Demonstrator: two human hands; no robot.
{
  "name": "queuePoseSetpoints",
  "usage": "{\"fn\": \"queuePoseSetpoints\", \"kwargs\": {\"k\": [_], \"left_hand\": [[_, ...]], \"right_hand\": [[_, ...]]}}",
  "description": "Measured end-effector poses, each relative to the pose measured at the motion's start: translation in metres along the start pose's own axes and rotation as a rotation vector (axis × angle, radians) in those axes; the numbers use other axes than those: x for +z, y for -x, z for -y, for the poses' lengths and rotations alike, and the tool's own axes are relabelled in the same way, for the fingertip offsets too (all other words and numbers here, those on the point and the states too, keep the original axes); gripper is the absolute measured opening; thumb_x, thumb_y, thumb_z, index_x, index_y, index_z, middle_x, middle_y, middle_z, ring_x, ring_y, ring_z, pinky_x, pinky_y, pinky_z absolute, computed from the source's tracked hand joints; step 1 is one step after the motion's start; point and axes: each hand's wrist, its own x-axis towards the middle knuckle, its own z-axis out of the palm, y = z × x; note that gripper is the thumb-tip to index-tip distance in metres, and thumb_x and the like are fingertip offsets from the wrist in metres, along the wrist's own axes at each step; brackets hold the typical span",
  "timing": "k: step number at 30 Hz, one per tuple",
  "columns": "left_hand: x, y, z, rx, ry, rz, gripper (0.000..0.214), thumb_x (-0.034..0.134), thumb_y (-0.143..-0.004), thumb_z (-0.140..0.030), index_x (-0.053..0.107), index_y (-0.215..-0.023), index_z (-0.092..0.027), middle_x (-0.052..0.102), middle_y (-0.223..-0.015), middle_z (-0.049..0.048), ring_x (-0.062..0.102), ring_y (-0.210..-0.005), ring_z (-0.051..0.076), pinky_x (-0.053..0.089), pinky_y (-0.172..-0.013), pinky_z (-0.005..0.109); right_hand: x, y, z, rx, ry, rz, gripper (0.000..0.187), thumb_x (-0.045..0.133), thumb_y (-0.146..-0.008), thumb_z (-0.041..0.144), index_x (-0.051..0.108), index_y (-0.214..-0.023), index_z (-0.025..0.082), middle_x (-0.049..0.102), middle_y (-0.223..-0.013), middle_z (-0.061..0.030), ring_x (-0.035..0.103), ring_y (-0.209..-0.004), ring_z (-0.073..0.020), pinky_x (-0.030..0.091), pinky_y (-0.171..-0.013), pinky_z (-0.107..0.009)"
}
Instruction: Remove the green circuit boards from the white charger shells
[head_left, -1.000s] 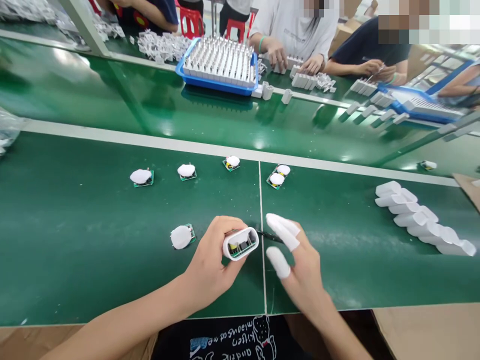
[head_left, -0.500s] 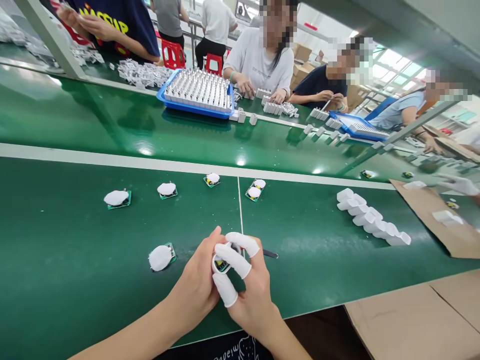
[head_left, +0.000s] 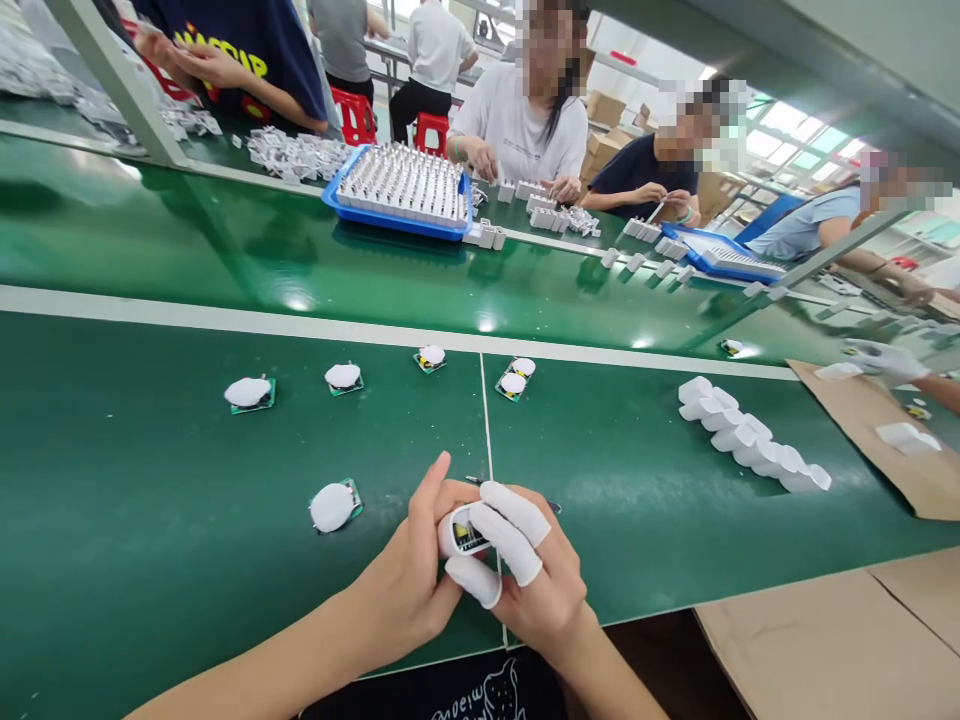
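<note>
Between my two hands is a small white plastic housing (head_left: 448, 537), its open end facing up, with a circuit board (head_left: 466, 530) showing inside. My left hand (head_left: 409, 560) is wrapped round the housing from the left. White finger cots cover the thumb and two fingers of my right hand (head_left: 536, 560), which are closed on the housing's right side and hide part of its opening. Behind the right hand, dark tweezers (head_left: 555, 507) lie mostly covered. Left of my hands lies a circuit board with a round white pad (head_left: 331, 508).
Similar padded boards (head_left: 250, 393) lie along the bench's far side. A slanting row of white housings (head_left: 750, 437) stands at right, beside a cardboard sheet (head_left: 870, 430). Across the belt, co-workers sit by a blue tray (head_left: 401, 225) of white parts. A co-worker's gloved hand (head_left: 885, 358) is at far right.
Both hands have shifted slightly right and down with the housing. Its opening and the board inside show more plainly now. The co-worker's gloved hand at far right has moved left.
</note>
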Motion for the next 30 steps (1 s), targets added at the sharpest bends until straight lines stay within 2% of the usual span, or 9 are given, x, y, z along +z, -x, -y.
{"fn": "queuePoseSetpoints", "kwargs": {"k": [3, 5, 9, 11, 14, 17, 20, 23, 30], "left_hand": [[-0.001, -0.002, -0.001, 0.062, -0.034, 0.039, 0.084, 0.043, -0.09, -0.006, -0.011, -0.152, -0.021, 0.06, -0.118, 0.0168, 0.063, -0.104, 0.025, 0.056, -0.088, 0.047], [-0.001, -0.002, -0.003, 0.073, -0.047, 0.057, 0.082, 0.041, -0.091, -0.006, -0.012, -0.152, -0.021, 0.058, -0.12, 0.0171, 0.061, -0.106, 0.025, 0.054, -0.089, 0.047], [-0.002, -0.002, -0.007, 0.05, 0.072, 0.065, 0.081, 0.043, -0.094, -0.009, -0.014, -0.151, -0.02, 0.055, -0.116, 0.014, 0.057, -0.106, 0.021, 0.051, -0.094, 0.043], [-0.004, -0.002, -0.009, 0.062, 0.144, 0.061, 0.082, 0.044, -0.094, -0.009, -0.014, -0.151, -0.02, 0.055, -0.113, 0.0114, 0.056, -0.104, 0.019, 0.05, -0.094, 0.04], [-0.007, -0.003, -0.012, 0.073, 0.178, 0.077, 0.084, 0.046, -0.092, -0.007, -0.013, -0.15, -0.022, 0.054, -0.111, 0.0099, 0.054, -0.1, 0.017, 0.049, -0.091, 0.036], [-0.009, -0.006, -0.013, 0.063, 0.191, 0.097, 0.085, 0.047, -0.091, -0.007, -0.014, -0.15, -0.022, 0.054, -0.109, 0.0095, 0.054, -0.096, 0.017, 0.049, -0.087, 0.035], [-0.009, -0.007, -0.014, 0.051, 0.196, 0.115, 0.085, 0.047, -0.091, -0.008, -0.014, -0.149, -0.021, 0.054, -0.107, 0.0091, 0.055, -0.095, 0.018, 0.05, -0.087, 0.036], [-0.009, -0.006, -0.015, 0.043, 0.178, 0.129, 0.085, 0.047, -0.09, -0.009, -0.013, -0.149, -0.02, 0.055, -0.107, 0.0094, 0.055, -0.095, 0.018, 0.05, -0.088, 0.039], [-0.011, -0.005, -0.013, 0.054, 0.104, 0.202, 0.084, 0.047, -0.088, -0.009, -0.011, -0.149, -0.02, 0.056, -0.108, 0.0118, 0.058, -0.097, 0.022, 0.051, -0.087, 0.043]], "right_hand": [[-0.004, 0.002, -0.001, -0.075, 0.127, 0.081, 0.023, 0.061, -0.088, 0.011, 0.061, -0.11, 0.003, 0.067, -0.097, -0.021, 0.064, -0.09, -0.0276, 0.063, -0.067, -0.043], [-0.01, 0.001, -0.004, -0.049, 0.101, 0.127, 0.02, 0.059, -0.092, 0.016, 0.062, -0.109, 0.007, 0.069, -0.095, -0.0187, 0.066, -0.089, -0.0262, 0.063, -0.067, -0.041], [-0.028, -0.002, -0.012, 0.24, -0.216, 0.125, 0.019, 0.054, -0.097, 0.033, 0.064, -0.107, 0.02, 0.071, -0.099, -0.0101, 0.069, -0.088, -0.0204, 0.062, -0.071, -0.035], [-0.036, -0.003, -0.014, 0.373, -0.286, 0.123, 0.014, 0.052, -0.098, 0.027, 0.066, -0.096, 0.023, 0.071, -0.096, -0.0058, 0.069, -0.087, -0.0175, 0.06, -0.07, -0.031], [-0.042, -0.008, -0.014, 0.424, -0.25, 0.137, 0.021, 0.052, -0.094, 0.013, 0.063, -0.079, 0.022, 0.068, -0.089, -0.0017, 0.066, -0.08, -0.0124, 0.054, -0.066, -0.024], [-0.046, -0.017, -0.013, 0.469, -0.254, 0.188, 0.013, 0.061, -0.086, 0.01, 0.063, -0.089, 0.023, 0.066, -0.096, -0.0017, 0.065, -0.086, -0.0124, 0.054, -0.073, -0.024], [-0.052, -0.032, -0.013, 0.482, -0.315, 0.301, 0.019, 0.062, -0.086, 0.01, 0.064, -0.099, 0.023, 0.067, -0.104, -0.0024, 0.064, -0.096, -0.0125, 0.053, -0.08, -0.023], [-0.059, -0.046, -0.013, 0.441, -0.358, 0.489, 0.015, 0.059, -0.089, 0.009, 0.066, -0.091, 0.022, 0.068, -0.092, -0.0007, 0.065, -0.084, -0.0099, 0.052, -0.074, -0.019], [-0.061, -0.056, -0.016, 0.384, -0.13, 0.866, 0.012, 0.057, -0.088, 0.008, 0.064, -0.08, 0.015, 0.058, -0.076, -0.0014, 0.052, -0.063, -0.0115, 0.044, -0.056, -0.023]]}}
